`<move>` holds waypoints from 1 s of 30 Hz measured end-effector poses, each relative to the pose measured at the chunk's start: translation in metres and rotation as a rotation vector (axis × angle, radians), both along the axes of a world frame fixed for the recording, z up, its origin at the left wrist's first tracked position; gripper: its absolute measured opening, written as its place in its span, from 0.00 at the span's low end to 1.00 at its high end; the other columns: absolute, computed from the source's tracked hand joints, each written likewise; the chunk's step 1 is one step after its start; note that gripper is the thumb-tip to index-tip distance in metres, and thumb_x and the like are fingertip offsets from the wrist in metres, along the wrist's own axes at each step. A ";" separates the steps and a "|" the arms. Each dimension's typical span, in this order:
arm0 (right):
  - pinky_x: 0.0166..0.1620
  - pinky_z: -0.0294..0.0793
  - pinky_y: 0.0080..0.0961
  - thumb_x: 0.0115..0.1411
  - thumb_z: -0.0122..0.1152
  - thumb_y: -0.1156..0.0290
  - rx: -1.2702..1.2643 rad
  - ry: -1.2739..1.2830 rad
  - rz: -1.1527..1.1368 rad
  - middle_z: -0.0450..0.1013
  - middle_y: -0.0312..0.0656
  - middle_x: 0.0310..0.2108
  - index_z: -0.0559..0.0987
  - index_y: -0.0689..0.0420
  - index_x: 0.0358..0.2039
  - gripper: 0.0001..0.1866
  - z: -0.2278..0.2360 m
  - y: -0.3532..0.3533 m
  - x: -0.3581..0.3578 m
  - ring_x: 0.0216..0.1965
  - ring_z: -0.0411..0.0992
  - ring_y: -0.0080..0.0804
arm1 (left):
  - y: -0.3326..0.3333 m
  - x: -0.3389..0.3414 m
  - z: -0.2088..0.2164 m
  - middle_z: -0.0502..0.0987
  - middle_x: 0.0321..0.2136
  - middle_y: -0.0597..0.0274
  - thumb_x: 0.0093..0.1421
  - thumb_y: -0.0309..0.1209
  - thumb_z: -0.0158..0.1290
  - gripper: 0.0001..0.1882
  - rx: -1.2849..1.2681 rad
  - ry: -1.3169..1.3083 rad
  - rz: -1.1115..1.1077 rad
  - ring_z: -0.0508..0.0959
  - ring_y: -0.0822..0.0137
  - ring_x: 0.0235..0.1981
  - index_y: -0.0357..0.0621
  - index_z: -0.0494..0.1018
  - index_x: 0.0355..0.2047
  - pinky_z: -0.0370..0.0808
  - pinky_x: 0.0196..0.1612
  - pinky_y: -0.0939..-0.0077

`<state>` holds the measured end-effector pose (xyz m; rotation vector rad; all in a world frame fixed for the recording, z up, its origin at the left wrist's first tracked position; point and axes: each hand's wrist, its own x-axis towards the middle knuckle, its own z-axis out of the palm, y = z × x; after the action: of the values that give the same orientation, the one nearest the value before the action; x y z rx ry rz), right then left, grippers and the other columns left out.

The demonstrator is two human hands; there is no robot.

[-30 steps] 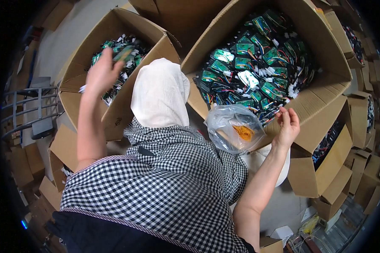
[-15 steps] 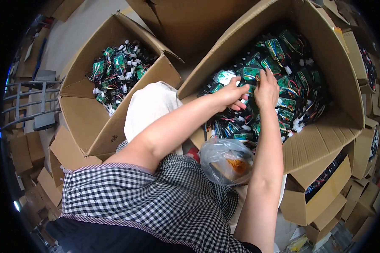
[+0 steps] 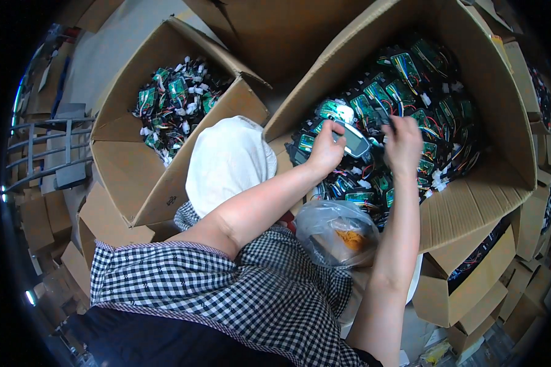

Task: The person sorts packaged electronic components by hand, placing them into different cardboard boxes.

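the left hand was closed on one oval display unit, dark-faced with a pale rim, held just above the heap in the big box. the right hand hovered just right of it, fingers curled downward among the wires; it was blurred, so i could not tell whether it gripped anything. both forearms reached out from the near edge, over a checked garment.

the unit sat over the left half of the big box, touching only the left hand. under it lay a heap of green circuit boards with red, black and white leads, too many and too tangled to count.

near the arms, just this side of the box flap, lay one clear plastic bag with something orange inside. left of the arms was one white cloth bundle, resting against the corner between the boxes.

farther left stood a second box, smaller and open, holding its own pile of boards, again past counting. so two open boxes with boards were in plain view. more cartons were stacked at the right rim, and flattened cardboard lay at the left beside a grey metal rack.
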<state>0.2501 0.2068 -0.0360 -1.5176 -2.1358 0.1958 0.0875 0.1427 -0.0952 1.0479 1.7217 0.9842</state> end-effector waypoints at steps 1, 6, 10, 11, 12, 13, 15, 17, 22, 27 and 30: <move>0.39 0.72 0.30 0.48 0.63 0.76 0.056 0.080 -0.054 0.71 0.42 0.31 0.76 0.59 0.33 0.10 0.017 -0.014 0.004 0.34 0.72 0.37 | -0.006 -0.010 0.013 0.70 0.33 0.57 0.55 0.26 0.50 0.12 0.066 -0.038 -0.045 0.72 0.66 0.34 0.41 0.62 0.39 0.69 0.40 0.74; 0.40 0.73 0.18 0.50 0.61 0.83 -0.471 1.215 0.018 0.74 0.37 0.35 0.74 0.63 0.41 0.16 0.103 -0.104 0.009 0.33 0.72 0.21 | -0.035 -0.044 0.087 0.66 0.38 0.62 0.58 0.24 0.46 0.15 0.481 -0.123 -0.364 0.68 0.72 0.40 0.42 0.59 0.45 0.65 0.44 0.79; 0.35 0.69 0.12 0.51 0.63 0.79 -0.568 1.153 -0.036 0.74 0.33 0.29 0.75 0.62 0.37 0.12 0.105 -0.159 -0.037 0.30 0.70 0.15 | -0.078 -0.058 0.131 0.66 0.42 0.60 0.62 0.37 0.49 0.22 0.204 -0.686 -0.541 0.67 0.71 0.46 0.42 0.55 0.51 0.66 0.48 0.73; 0.33 0.68 0.11 0.51 0.64 0.78 -0.539 1.152 -0.067 0.73 0.31 0.28 0.75 0.62 0.36 0.11 0.103 -0.172 -0.042 0.29 0.69 0.14 | -0.089 -0.060 0.140 0.66 0.42 0.60 0.62 0.37 0.49 0.22 0.206 -0.688 -0.551 0.67 0.71 0.46 0.42 0.55 0.51 0.66 0.48 0.73; 0.31 0.67 0.09 0.51 0.65 0.76 -0.478 1.019 -0.097 0.72 0.28 0.25 0.75 0.62 0.34 0.11 0.095 -0.181 -0.040 0.28 0.68 0.12 | -0.099 -0.059 0.152 0.63 0.44 0.61 0.61 0.34 0.49 0.23 0.303 -0.575 -0.630 0.66 0.71 0.46 0.43 0.53 0.52 0.64 0.50 0.75; 0.35 0.68 0.11 0.50 0.65 0.76 -0.480 1.060 -0.105 0.71 0.31 0.29 0.75 0.62 0.33 0.10 0.091 -0.193 -0.040 0.33 0.69 0.15 | -0.108 -0.059 0.160 0.60 0.46 0.61 0.60 0.30 0.49 0.24 0.398 -0.460 -0.707 0.65 0.71 0.47 0.44 0.52 0.53 0.63 0.52 0.77; 0.42 0.68 0.15 0.50 0.64 0.77 -0.235 0.691 -0.018 0.69 0.35 0.38 0.73 0.62 0.40 0.15 0.095 -0.213 -0.048 0.38 0.69 0.21 | -0.118 -0.063 0.164 0.59 0.48 0.58 0.59 0.29 0.52 0.32 0.562 -0.253 -0.783 0.65 0.68 0.49 0.44 0.46 0.58 0.62 0.54 0.74; 0.48 0.68 0.20 0.53 0.60 0.79 -0.412 1.085 -0.080 0.67 0.40 0.46 0.68 0.63 0.48 0.22 0.089 -0.236 -0.056 0.44 0.68 0.25 | -0.134 -0.056 0.170 0.58 0.51 0.54 0.58 0.28 0.52 0.38 0.527 -0.323 -0.805 0.64 0.67 0.50 0.44 0.41 0.61 0.62 0.54 0.73; 0.48 0.71 0.23 0.56 0.54 0.85 -0.340 1.820 -0.073 0.69 0.45 0.46 0.64 0.65 0.51 0.21 0.083 -0.261 -0.060 0.44 0.70 0.28 | -0.152 -0.026 0.162 0.57 0.50 0.44 0.47 0.31 0.60 0.42 0.518 -0.179 -0.502 0.64 0.55 0.51 0.34 0.45 0.55 0.63 0.54 0.67; 0.50 0.69 0.28 0.55 0.53 0.86 -0.110 2.075 -0.252 0.68 0.45 0.45 0.64 0.63 0.51 0.22 0.077 -0.267 -0.076 0.46 0.69 0.32 | -0.160 -0.034 0.142 0.59 0.52 0.50 0.49 0.39 0.63 0.45 0.218 -0.460 -0.722 0.66 0.62 0.50 0.34 0.48 0.57 0.65 0.53 0.69; 0.53 0.66 0.28 0.54 0.57 0.82 -0.172 2.126 -0.249 0.67 0.44 0.47 0.63 0.63 0.52 0.24 0.064 -0.271 -0.089 0.47 0.66 0.29 | -0.183 -0.041 0.136 0.69 0.44 0.61 0.58 0.38 0.54 0.31 -0.135 -0.703 -0.650 0.71 0.70 0.44 0.40 0.53 0.55 0.70 0.47 0.74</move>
<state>0.1610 -0.0646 0.0282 -0.6537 -0.1982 1.1914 0.0465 -0.0405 0.0405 0.9261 0.7797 0.6765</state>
